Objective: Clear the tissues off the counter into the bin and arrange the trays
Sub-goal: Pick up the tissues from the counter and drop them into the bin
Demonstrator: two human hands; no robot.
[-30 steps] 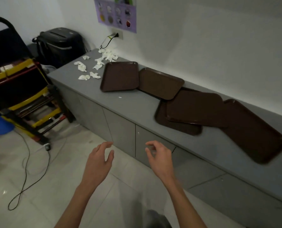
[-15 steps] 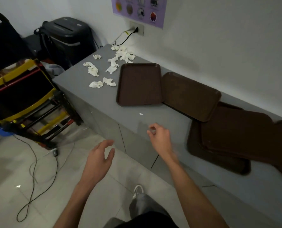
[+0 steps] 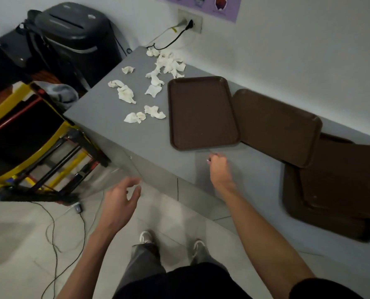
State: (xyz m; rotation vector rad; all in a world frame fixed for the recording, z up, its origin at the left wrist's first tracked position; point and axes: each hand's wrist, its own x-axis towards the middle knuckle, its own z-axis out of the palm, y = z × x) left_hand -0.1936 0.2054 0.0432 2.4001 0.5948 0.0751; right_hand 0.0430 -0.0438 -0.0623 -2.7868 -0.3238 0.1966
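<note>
Several crumpled white tissues [image 3: 124, 92] lie on the left end of the grey counter [image 3: 136, 139], with a denser heap [image 3: 169, 63] by the wall. Next to them sits a brown tray [image 3: 201, 113]; a second tray [image 3: 274, 126] overlaps its right edge, and two more trays [image 3: 341, 182] lie crookedly stacked at the right. A black bin [image 3: 76, 33] stands past the counter's left end. My right hand [image 3: 219, 168] rests on the counter just in front of the first tray, fingers pinched on a tiny white tissue scrap [image 3: 208, 160]. My left hand [image 3: 121, 197] hovers open over the floor.
A yellow and black folded cart [image 3: 35, 143] stands on the floor left of the counter. A cable [image 3: 52, 234] trails over the tiles. Another cord runs from a wall socket [image 3: 190, 21] above the tissue heap. My feet are close to the cabinet front.
I have stepped closer to the counter. My right hand has reached forward onto the counter, down on the small white scrap in front of the first tray. The left hand stays low and open.
</note>
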